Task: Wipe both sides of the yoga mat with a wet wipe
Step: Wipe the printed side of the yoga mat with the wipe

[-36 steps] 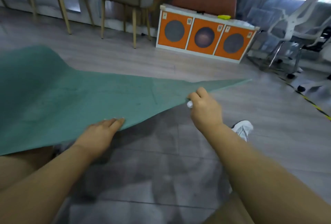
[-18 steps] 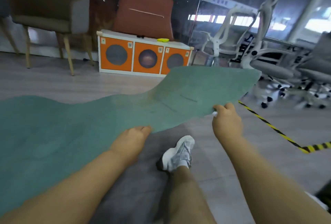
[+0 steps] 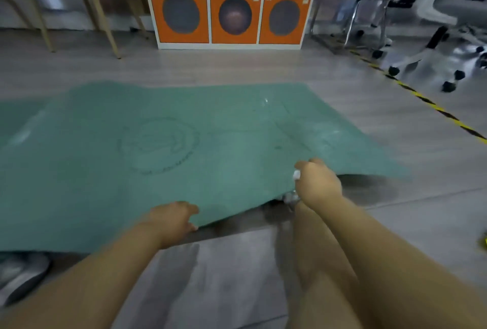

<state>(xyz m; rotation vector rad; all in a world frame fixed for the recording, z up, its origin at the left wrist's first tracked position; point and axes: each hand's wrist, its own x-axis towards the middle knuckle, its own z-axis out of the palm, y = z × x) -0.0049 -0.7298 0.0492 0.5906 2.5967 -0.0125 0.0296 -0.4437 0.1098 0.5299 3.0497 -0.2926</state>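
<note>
Item: thin green rubber yoga mat (image 3: pixel 163 149), spread low over grey wood-look floor (image 3: pixel 395 218), near edge lifted. Left hand (image 3: pixel 172 219) gripped that edge; right hand (image 3: pixel 317 182) gripped it too, clutching white wet wipe (image 3: pixel 296 175).

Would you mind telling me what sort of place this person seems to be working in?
Probably an indoor furniture showroom or office storeroom: white-framed swivel office chairs stand grouped on the grey wood-look floor, yellow-and-black hazard tape marks a zone, and a low orange-fronted white cabinet stands against the wall.
</note>
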